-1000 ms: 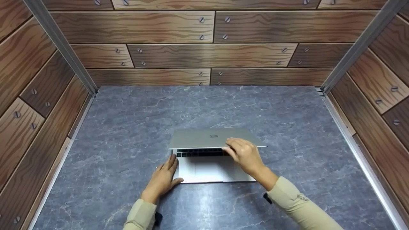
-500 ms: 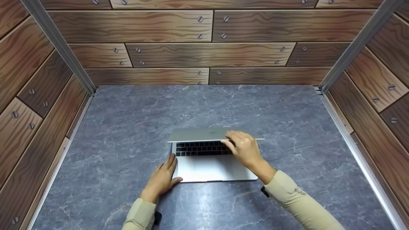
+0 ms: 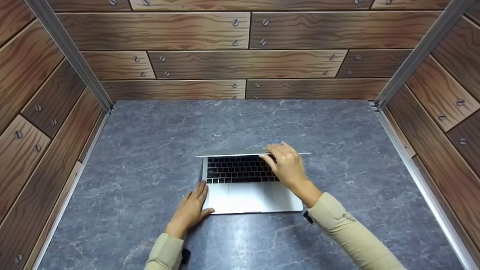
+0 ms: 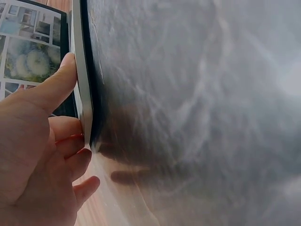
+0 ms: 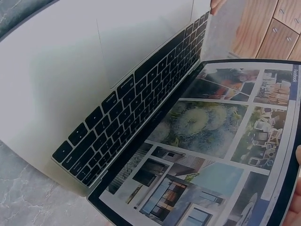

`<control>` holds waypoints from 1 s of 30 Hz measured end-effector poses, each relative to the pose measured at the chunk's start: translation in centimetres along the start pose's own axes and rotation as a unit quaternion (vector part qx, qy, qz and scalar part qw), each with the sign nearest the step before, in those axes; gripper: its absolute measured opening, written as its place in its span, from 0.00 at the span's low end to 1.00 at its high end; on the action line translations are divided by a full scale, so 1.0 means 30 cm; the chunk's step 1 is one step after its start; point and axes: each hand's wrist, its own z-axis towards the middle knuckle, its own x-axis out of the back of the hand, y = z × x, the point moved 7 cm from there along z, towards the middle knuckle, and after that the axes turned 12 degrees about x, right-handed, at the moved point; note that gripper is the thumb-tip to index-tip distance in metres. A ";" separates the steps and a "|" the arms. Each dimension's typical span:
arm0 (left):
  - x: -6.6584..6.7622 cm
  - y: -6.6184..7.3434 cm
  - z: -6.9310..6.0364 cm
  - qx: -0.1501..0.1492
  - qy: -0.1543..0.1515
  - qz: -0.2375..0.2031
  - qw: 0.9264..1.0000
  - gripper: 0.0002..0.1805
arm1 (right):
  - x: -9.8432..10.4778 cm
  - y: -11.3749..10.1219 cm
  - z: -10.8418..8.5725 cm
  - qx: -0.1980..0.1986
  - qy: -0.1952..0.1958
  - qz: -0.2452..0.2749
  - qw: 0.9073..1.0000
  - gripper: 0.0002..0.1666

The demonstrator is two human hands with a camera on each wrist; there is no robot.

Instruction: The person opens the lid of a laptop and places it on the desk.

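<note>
A silver laptop (image 3: pixel 243 200) lies on the table with its lid partly raised. Seen from above, the lid (image 3: pixel 225 154) shows as a thin strip behind the black keyboard (image 3: pixel 240 170). My right hand (image 3: pixel 288 165) grips the lid's top edge right of centre, thumb on the screen side and fingers behind. In the right wrist view, the lit screen (image 5: pixel 197 141) displays a grid of photos; only fingertips (image 5: pixel 295 195) show at the border. My left hand (image 3: pixel 189 206) rests against the base's front left corner, fingers along the side and thumb at the front edge.
The grey marble-patterned table (image 3: pixel 150 150) surrounds the laptop. Wood-plank-patterned walls (image 3: pixel 202 63) stand at the back and both sides, with metal posts (image 3: pixel 71 56) at the rear corners. The front edge of the laptop faces the person.
My right hand has swung the lid up and back, baring the whole keyboard and hiding most of the lid's outer face. My left hand has stayed at the corner.
</note>
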 end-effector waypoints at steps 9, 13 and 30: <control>-0.001 0.001 0.001 -0.002 -0.004 -0.004 1.000 0.43 | -0.009 0.018 0.017 -0.015 -0.003 -0.001 1.000 0.16; -0.003 -0.004 0.002 0.002 -0.007 -0.004 1.000 0.43 | -0.011 0.025 0.026 -0.023 0.000 -0.005 1.000 0.17; 0.001 -0.001 -0.001 0.004 -0.003 -0.012 1.000 0.43 | -0.017 0.055 0.070 -0.066 0.024 -0.034 0.997 0.20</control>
